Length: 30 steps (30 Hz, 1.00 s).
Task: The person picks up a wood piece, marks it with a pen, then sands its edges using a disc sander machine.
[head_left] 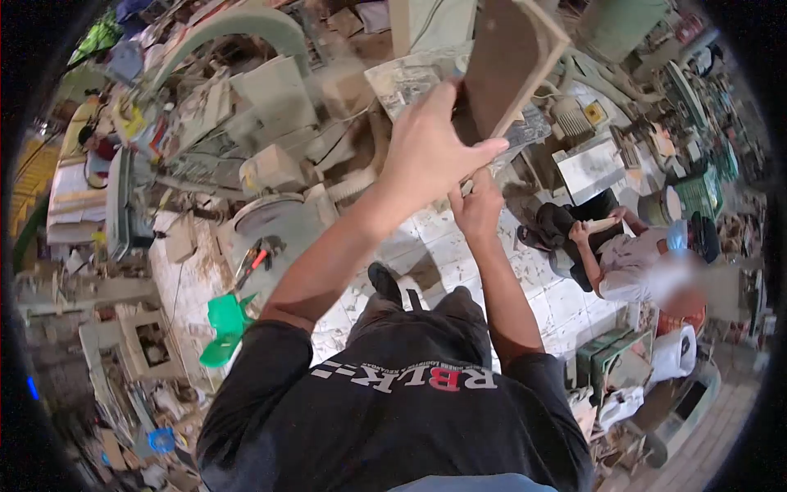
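Overhead, both the left hand (430,152) and right hand (475,205) grip the wooden board (512,57).

Dark brown board (510,57) with pale edge, black shirt (393,418) with white and red lettering, green plastic chair (225,328)

2 hands (426,152) (475,205), 1 wood panel (512,57), 1 green chair (225,328), 1 seated person (631,262)
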### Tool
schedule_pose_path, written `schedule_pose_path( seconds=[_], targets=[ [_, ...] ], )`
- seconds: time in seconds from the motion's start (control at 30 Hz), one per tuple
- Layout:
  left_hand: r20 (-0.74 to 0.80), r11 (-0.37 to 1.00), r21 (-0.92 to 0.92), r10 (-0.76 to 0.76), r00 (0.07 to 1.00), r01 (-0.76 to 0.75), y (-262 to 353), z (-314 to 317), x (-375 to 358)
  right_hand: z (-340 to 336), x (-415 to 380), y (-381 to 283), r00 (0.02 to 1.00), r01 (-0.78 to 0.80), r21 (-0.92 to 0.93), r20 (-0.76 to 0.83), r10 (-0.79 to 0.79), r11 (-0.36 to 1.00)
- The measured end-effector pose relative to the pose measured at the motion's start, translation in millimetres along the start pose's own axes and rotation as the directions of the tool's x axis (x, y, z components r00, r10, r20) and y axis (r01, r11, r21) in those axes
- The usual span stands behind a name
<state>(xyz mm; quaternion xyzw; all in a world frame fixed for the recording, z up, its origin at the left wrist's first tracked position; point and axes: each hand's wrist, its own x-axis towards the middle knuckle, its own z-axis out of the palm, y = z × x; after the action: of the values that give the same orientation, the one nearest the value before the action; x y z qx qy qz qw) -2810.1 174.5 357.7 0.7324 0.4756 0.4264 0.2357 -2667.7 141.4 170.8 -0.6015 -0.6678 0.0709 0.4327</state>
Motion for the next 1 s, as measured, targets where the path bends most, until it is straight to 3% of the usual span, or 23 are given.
schedule_pose_path(
  seconds=[0.03,0.07,0.13,0.2,0.27,0.33,0.4,0.43,0.47,0.5,0.57,0.63,0.77,0.83,0.93,1.0],
  targets=[
    [0.04,0.999,-0.033,0.035,0.999,-0.034,-9.7,-3.0,17.7,12.6,11.5,7.3,0.996,0.042,0.02,-0.08,-0.04,0.999],
    [0.045,0.998,-0.056,0.013,0.999,-0.011,-28.0,0.1,33.4,19.5,21.6,12.7,0.998,0.032,0.001,-0.056,-0.032,0.999],
    [0.134,0.971,-0.112,0.227,0.965,-0.213,-64.2,7.7,60.4,26.6,46.9,20.8,0.997,0.044,0.233,0.056,-0.058,0.971],
    [0.238,0.986,-0.104,0.15,0.96,-0.128,-84.6,6.6,74.8,35.8,58.5,38.7,0.989,-0.05,0.247,0.151,0.012,0.968],
    [0.269,0.928,-0.213,0.356,0.895,-0.305,-112.4,18.0,94.9,47.2,73.4,65.4,0.938,-0.14,0.182,0.339,0.072,0.973],
    [0.301,0.926,-0.264,0.344,0.889,-0.269,-134.0,27.4,104.7,63.0,82.8,87.6,0.934,-0.112,0.216,0.357,0.028,0.97],
    [0.479,0.963,-0.153,0.269,0.836,-0.222,-145.8,33.0,112.3,73.5,91.9,104.3,0.932,-0.032,0.3,0.352,-0.08,0.954],
    [0.482,0.968,-0.153,0.249,0.84,-0.2,-157.2,41.8,113.0,74.4,93.8,112.7,0.857,-0.168,0.221,0.515,0.031,0.961],
    [0.44,0.95,-0.187,0.308,0.844,-0.249,-169.9,52.3,113.2,80.9,92.4,126.7,0.847,-0.182,0.222,0.53,0.038,0.958],
    [0.399,0.927,-0.219,0.37,0.839,-0.305,-177.5,58.8,115.2,91.3,93.0,142.2,0.854,-0.161,0.291,0.52,-0.014,0.943],
    [0.421,0.937,-0.22,0.343,0.84,-0.273,-187.8,65.6,118.4,102.7,89.0,158.1,0.858,-0.163,0.353,0.512,-0.045,0.921],
    [0.432,0.944,-0.215,0.322,0.843,-0.25,-195.7,70.0,121.9,106.0,95.3,161.5,0.862,-0.045,0.25,0.498,-0.089,0.967],
    [0.407,0.953,-0.195,0.294,0.865,-0.232,-212.0,75.0,129.4,106.4,112.3,143.1,0.856,-0.062,0.205,0.514,-0.054,0.977],
    [0.41,0.955,-0.207,0.28,0.868,-0.211,-216.4,75.6,131.2,105.2,114.6,138.7,0.868,0.022,0.119,0.49,-0.078,0.993],
    [0.422,0.964,-0.186,0.255,0.87,-0.192,-222.2,76.5,132.1,110.8,108.5,149.0,0.868,0.024,0.144,0.487,-0.092,0.989],
    [0.398,0.952,-0.16,0.303,0.866,-0.26,-224.5,78.6,131.8,114.6,104.3,156.9,0.862,0.012,0.138,0.5,-0.08,0.99]
  ],
)
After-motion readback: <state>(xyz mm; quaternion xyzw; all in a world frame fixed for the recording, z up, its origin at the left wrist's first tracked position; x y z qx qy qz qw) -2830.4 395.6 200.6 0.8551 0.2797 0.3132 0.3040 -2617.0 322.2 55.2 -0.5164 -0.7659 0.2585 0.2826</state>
